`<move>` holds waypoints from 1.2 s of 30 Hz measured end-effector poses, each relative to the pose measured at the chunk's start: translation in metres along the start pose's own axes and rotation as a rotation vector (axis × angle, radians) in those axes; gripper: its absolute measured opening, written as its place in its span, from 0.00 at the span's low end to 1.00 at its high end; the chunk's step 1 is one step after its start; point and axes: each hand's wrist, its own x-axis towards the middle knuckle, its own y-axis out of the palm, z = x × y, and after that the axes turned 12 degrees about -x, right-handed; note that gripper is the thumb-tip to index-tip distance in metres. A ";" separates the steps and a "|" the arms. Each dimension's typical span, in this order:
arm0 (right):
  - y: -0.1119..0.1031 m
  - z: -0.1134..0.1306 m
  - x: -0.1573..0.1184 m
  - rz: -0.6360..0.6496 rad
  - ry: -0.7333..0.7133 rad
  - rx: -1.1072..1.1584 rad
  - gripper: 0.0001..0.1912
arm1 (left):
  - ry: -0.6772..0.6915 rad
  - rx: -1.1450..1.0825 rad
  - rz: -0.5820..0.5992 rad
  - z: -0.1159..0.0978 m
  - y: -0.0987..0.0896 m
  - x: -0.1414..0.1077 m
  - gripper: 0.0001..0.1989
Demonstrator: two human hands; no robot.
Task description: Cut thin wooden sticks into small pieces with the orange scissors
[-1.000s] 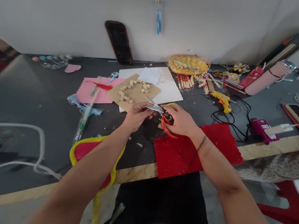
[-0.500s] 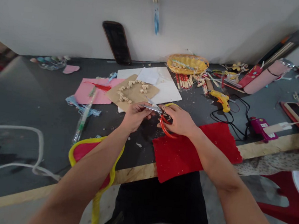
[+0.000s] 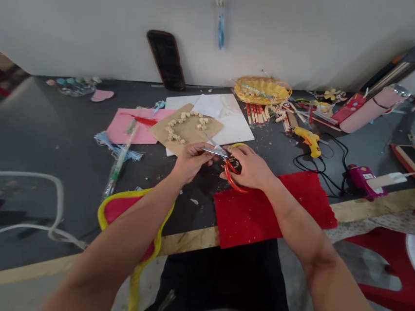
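Note:
My right hand (image 3: 252, 168) is closed round a pair of red-handled scissors (image 3: 216, 152), their blades pointing left. Close to those blades, my left hand (image 3: 189, 164) has its fingers pinched together; whatever lies in them is too small or hidden to make out. Just beyond my hands, a curved string of pale, bead-like pieces (image 3: 174, 136) rests on a brown paper sheet (image 3: 188, 127). Beneath my right wrist lies a red cloth (image 3: 243, 216) with zigzag edges, dotted with small scraps.
A yellow glue gun (image 3: 309, 140) and its black cord lie to the right, near a purple power adapter (image 3: 365, 178). Behind stand a yellow basket (image 3: 263, 93), a pink bottle (image 3: 373, 110) and a leaning phone (image 3: 166, 59). Blue tassels (image 3: 118, 151) lie left.
The view has shifted slightly, so everything sits a little further right. Both hands and the scissors keep nearly the same pose. At the far right edge, another person's hand has come into view.

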 end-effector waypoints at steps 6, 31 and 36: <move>0.002 -0.003 0.001 0.009 -0.018 0.036 0.39 | -0.025 0.012 -0.007 -0.001 0.001 0.000 0.13; 0.000 -0.002 -0.001 0.022 0.010 0.030 0.37 | 0.002 0.016 -0.007 0.002 -0.001 0.001 0.13; -0.002 -0.002 -0.001 0.022 -0.008 0.032 0.39 | -0.014 0.026 -0.001 0.001 -0.001 0.000 0.12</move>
